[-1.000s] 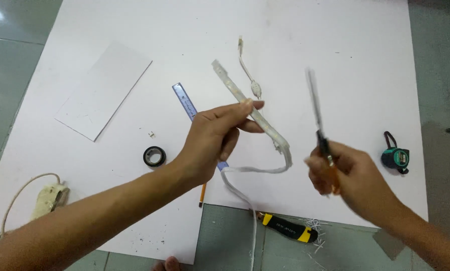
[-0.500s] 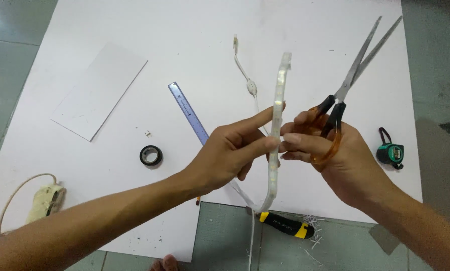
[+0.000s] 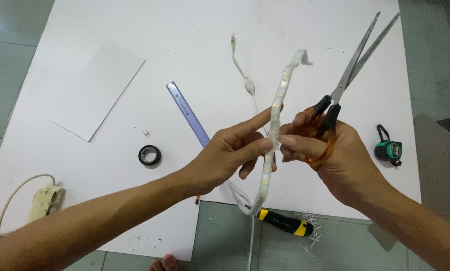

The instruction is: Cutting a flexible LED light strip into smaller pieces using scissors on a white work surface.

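Above the near edge of the white board (image 3: 134, 221), both hands meet on a pale light strip (image 3: 276, 108). Left hand (image 3: 227, 158): thumb and forefinger pinch the strip at mid-length, remaining fingers curled beneath. Right hand (image 3: 330, 158): fingertips pressed on the strip from the opposite side, touching the left fingertips; same hand carries scissors (image 3: 348, 80) with orange handles looped on its fingers, blades slightly parted, pointing toward the far right corner. Strip stands nearly upright, held clear of the board, lower end curving into a white cable (image 3: 245, 83). Blue ruler (image 3: 187, 113) lies just left of the hands. Black tape roll (image 3: 149, 155) farther left, white card (image 3: 98, 90) beyond it. Green tape measure (image 3: 388, 150) near the right edge. Yellow-and-black knife (image 3: 284, 223) off the near edge. Power strip (image 3: 44, 200) at the near left corner.
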